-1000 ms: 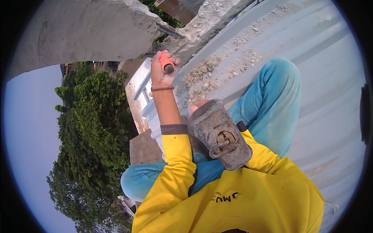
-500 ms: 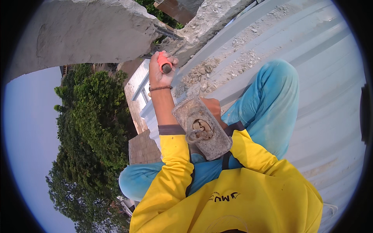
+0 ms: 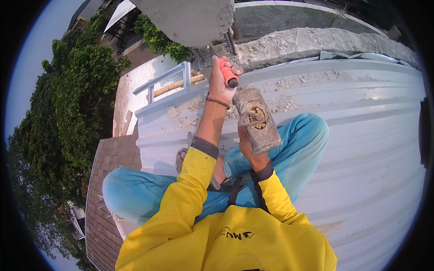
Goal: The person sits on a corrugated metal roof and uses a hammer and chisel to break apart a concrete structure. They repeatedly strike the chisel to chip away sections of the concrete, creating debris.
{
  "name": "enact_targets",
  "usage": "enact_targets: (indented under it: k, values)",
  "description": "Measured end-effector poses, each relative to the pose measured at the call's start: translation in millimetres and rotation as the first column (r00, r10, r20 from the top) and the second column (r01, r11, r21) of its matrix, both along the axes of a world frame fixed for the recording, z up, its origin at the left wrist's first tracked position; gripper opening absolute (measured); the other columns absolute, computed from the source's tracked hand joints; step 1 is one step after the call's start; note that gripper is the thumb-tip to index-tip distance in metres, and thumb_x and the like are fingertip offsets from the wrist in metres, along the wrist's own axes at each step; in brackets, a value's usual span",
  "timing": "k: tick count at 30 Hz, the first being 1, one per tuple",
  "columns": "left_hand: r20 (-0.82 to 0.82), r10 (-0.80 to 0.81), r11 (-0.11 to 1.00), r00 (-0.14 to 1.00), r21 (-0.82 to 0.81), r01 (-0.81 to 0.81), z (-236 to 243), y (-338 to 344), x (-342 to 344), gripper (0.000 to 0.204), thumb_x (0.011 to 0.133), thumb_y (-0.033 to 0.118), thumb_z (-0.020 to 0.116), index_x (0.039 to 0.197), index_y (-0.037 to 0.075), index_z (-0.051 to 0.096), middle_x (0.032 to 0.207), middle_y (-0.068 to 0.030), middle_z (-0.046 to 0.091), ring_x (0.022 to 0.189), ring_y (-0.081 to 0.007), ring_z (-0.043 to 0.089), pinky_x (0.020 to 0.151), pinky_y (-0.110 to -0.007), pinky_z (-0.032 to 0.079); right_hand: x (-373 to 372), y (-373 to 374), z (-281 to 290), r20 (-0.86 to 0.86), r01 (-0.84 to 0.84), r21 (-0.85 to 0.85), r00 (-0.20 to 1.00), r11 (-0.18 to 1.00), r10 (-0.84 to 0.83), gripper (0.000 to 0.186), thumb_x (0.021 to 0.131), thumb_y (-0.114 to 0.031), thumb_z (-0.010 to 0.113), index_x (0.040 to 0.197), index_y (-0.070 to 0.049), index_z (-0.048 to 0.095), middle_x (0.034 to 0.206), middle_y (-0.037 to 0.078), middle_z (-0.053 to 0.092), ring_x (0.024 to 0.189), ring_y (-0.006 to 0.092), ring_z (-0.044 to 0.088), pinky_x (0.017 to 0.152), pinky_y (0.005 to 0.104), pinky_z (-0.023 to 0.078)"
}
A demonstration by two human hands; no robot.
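Observation:
My left hand [image 3: 221, 86] is closed around the red-orange grip of a chisel [image 3: 230, 77]. The chisel's dark struck end points back toward me, and its far end reaches the broken concrete edge beside exposed steel bars [image 3: 230, 43]. My right hand [image 3: 247, 147] grips a club hammer [image 3: 266, 136], with most of the handle hidden under the heavy, dusty head. A looped piece of metal sticks out of the head's eye. The head is just below and right of the chisel's end, and a small gap seems to part them.
I sit cross-legged on a ribbed metal roof [image 3: 361, 149] strewn with concrete rubble [image 3: 282, 101]. A concrete slab [image 3: 190, 20] hangs over at the top, and a rough concrete ledge [image 3: 312, 45] runs right. Left are a metal frame [image 3: 167, 79], a lower shingled roof [image 3: 113, 180] and trees [image 3: 58, 126].
My view has turned, so the slab now shows nearer the top middle. The hammer head has come up closer to the chisel's end. Both hands keep their holds.

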State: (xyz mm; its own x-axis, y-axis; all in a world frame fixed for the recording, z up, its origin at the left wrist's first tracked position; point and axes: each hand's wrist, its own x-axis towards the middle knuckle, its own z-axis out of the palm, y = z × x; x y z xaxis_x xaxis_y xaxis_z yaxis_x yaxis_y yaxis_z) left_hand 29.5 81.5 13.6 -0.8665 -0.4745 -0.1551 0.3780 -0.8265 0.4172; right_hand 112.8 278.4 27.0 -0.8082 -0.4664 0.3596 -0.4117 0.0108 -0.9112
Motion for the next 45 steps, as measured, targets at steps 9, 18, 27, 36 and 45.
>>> enact_targets:
  k: [9, 18, 27, 36, 45]
  values:
    - [-0.094, 0.121, 0.917, 0.988, 0.393, -0.075, -6.9, -17.7, 5.5, 0.031, 0.104, 0.033, 0.047, 0.110, 0.003, 0.055, 0.078, -0.0027, 0.056, 0.066, -0.0162, 0.053, 0.072, -0.034, 0.045, 20.8, 14.0, 4.1, -0.111, 0.055, 0.328, 0.994, 0.943, -0.020, 0.028, 0.095, -0.017, 0.064, 0.118, 0.000, 0.063, 0.114, 0.018, 0.066, 0.105, 0.0350, 0.061, 0.093, 0.0429, 0.046]
    - [-0.212, 0.205, 0.876, 0.956, 0.475, -0.082, 1.3, -19.0, -3.1, 0.023, 0.103, 0.030, 0.044, 0.094, 0.009, 0.049, 0.079, -0.0028, 0.054, 0.068, -0.0188, 0.050, 0.074, -0.038, 0.045, 23.6, -10.8, 69.4, -0.225, 0.095, 0.219, 0.973, 0.971, -0.045, 0.023, 0.097, -0.022, 0.060, 0.087, -0.003, 0.057, 0.082, 0.014, 0.063, 0.073, 0.0254, 0.060, 0.078, 0.0362, 0.052]
    - [-0.155, 0.187, 0.944, 0.970, 0.302, -0.134, 0.9, -12.9, -5.3, 0.031, 0.105, 0.037, 0.039, 0.096, 0.009, 0.048, 0.079, -0.0024, 0.052, 0.067, -0.0182, 0.050, 0.074, -0.038, 0.047, -18.4, -60.9, 5.9, 0.041, 0.038, 0.407, 0.997, 0.913, -0.060, 0.021, 0.091, -0.012, 0.063, 0.078, 0.003, 0.056, 0.062, 0.009, 0.054, 0.057, 0.0142, 0.050, 0.055, 0.0346, 0.041]
    - [-0.116, 0.187, 0.880, 0.975, 0.461, -0.114, -1.7, -19.8, -4.3, 0.033, 0.106, 0.039, 0.039, 0.095, 0.009, 0.049, 0.077, -0.0036, 0.053, 0.064, -0.0207, 0.051, 0.072, -0.041, 0.051, 5.6, -55.3, 33.5, 0.046, -0.106, -0.427, 0.989, 0.898, 0.139, 0.031, 0.097, -0.009, 0.055, 0.073, -0.009, 0.035, 0.055, 0.001, 0.039, 0.047, 0.0080, 0.034, 0.045, 0.0259, 0.035]
    - [-0.103, 0.154, 0.913, 0.983, 0.395, -0.102, 2.2, -16.4, 5.2, 0.033, 0.107, 0.036, 0.037, 0.097, 0.008, 0.049, 0.079, -0.0036, 0.053, 0.065, -0.0194, 0.053, 0.081, -0.043, 0.052, 20.4, -64.1, 18.6, 0.637, 0.031, -0.072, 0.771, 0.997, 0.022, 0.022, 0.091, -0.004, 0.057, 0.076, -0.010, 0.041, 0.058, -0.003, 0.039, 0.044, 0.0063, 0.036, 0.041, 0.0238, 0.031]
